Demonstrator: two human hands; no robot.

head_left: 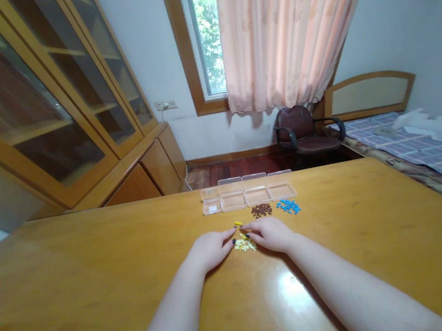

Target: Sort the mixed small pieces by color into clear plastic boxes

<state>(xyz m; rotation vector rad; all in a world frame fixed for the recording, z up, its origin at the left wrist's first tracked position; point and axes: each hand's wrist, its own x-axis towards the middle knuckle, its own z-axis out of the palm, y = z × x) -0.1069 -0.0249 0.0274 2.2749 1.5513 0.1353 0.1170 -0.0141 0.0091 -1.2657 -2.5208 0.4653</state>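
On the table, a small pile of pale yellow pieces (244, 245) lies between my two hands. My left hand (213, 248) rests at its left side, thumb and fingers apart, with the thumb tip at the pile's edge. From the right, my right hand (271, 233) reaches in with its fingers stretched out and its thumb over the top of the pile. Just beyond my fingertips is a brighter yellow piece (238, 223). Neither hand visibly grips anything. The pieces are too small to tell their exact kind.
Behind the hands stands a clear plastic box (234, 207) with several compartments, lids raised. A pile of brown pieces (261, 211) and a pile of blue pieces (289, 206) lie in front of it. Past the table (99, 294) are an armchair (302, 128) and a bed (429, 140).
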